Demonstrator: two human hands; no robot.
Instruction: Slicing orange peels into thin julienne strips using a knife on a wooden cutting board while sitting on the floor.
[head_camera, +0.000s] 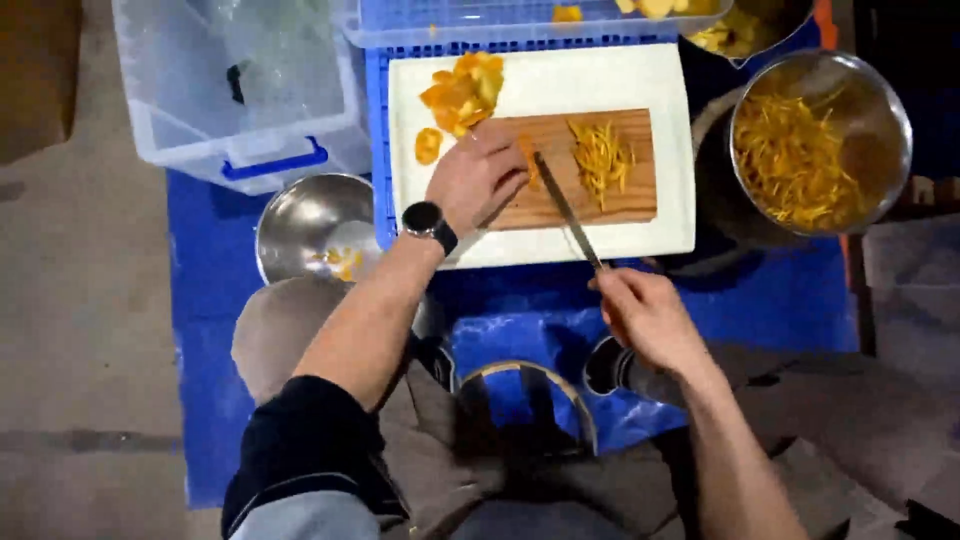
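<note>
While right grip (640, 310) holds knife (566, 208) — peel (528, 160) prob. under left grip (478, 180).

Your left hand (478, 177) is pressing a piece (528, 160) onto the board (620, 200), which is lying on a tray (560, 80). Your right hand (645, 315) is holding the knife (566, 210) just right of that piece. Strips (601, 155) are lying further right. Slices (462, 92) are sitting behind your left hand. A bowl (820, 140) of strips is standing right of the tray, another bowl (312, 225) left.
</note>
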